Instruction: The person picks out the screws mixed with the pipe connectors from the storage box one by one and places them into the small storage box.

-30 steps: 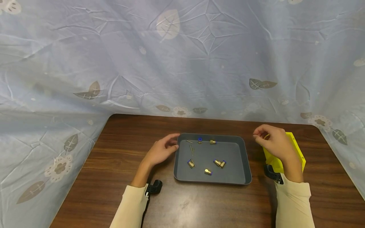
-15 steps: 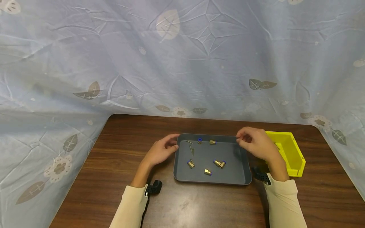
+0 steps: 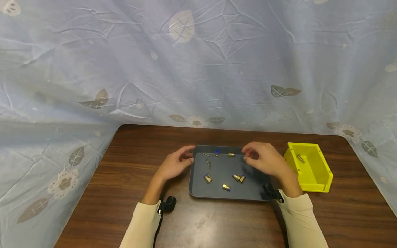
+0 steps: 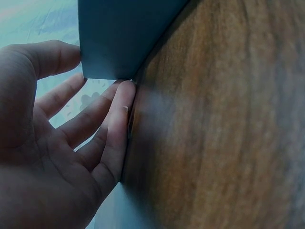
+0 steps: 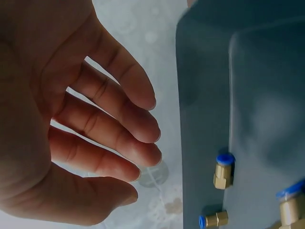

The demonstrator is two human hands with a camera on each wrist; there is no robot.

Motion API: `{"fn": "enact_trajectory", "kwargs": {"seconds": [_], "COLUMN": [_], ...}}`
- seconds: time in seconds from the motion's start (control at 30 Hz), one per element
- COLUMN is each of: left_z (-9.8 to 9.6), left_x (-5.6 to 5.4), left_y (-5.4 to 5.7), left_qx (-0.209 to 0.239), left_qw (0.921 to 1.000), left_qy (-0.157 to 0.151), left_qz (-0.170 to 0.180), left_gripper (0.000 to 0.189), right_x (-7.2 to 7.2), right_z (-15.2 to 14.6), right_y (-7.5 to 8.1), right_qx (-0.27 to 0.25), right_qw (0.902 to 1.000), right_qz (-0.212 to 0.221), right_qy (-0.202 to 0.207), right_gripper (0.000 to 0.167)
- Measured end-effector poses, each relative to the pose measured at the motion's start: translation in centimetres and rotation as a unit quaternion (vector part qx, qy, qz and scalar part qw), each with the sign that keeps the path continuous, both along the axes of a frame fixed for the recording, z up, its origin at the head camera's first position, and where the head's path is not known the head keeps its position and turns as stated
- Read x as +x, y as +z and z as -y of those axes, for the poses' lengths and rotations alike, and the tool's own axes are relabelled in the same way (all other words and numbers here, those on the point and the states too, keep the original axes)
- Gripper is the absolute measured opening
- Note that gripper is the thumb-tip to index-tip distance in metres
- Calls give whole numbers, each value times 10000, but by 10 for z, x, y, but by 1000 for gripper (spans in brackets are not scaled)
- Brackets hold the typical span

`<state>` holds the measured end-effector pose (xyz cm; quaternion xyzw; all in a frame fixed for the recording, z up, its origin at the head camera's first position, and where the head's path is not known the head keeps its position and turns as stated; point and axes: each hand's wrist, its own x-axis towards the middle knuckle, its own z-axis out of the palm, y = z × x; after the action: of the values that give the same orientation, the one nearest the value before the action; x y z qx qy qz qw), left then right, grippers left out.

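My left hand (image 3: 175,165) rests at the left edge of a grey tray (image 3: 221,172), thumb and fingertips touching its far left corner; the left wrist view shows the tray's outer wall (image 4: 126,38) by the thumb. Over the tray's right side hovers my right hand (image 3: 263,160), fingers loosely bent and holding nothing. Just left of its fingertips lies a brass push-in fitting (image 3: 231,155) with a blue collar, seen too as a fitting (image 5: 223,174) in the right wrist view. More such fittings (image 3: 226,187) are spread in the tray, with several thin screws (image 3: 210,165) on the left.
Right of the tray stands a yellow bin (image 3: 325,165) with a few screws (image 3: 300,158) inside. Both stand on a dark wooden table (image 3: 130,179). A patterned cloth (image 3: 198,69) hangs behind the table's far edge.
My right hand has moved left from over the yellow bin to above the tray's right side, uncovering the bin and its screws. The left hand has stayed at the tray's edge.
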<state>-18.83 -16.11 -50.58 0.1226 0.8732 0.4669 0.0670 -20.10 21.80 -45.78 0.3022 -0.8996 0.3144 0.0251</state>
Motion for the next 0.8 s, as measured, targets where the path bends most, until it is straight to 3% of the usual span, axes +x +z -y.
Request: {"fn": "enact_trajectory", "kwargs": {"seconds": [0.43, 0.8], "left_z": [0, 0], "left_x": [1, 2], "left_y": [2, 2], "left_qx": [65, 62], "left_qw": [10000, 10000], "left_qy": [-13, -31], "left_qz": [-21, -51], "left_gripper": [52, 52], "right_x": [-4, -25], "right_z": [29, 55], "right_y": [1, -6], "right_qx": [71, 170], "right_qw": [9990, 9920], "right_qz": [102, 463], "right_qy": [440, 1161], "right_gripper": [26, 30]}}
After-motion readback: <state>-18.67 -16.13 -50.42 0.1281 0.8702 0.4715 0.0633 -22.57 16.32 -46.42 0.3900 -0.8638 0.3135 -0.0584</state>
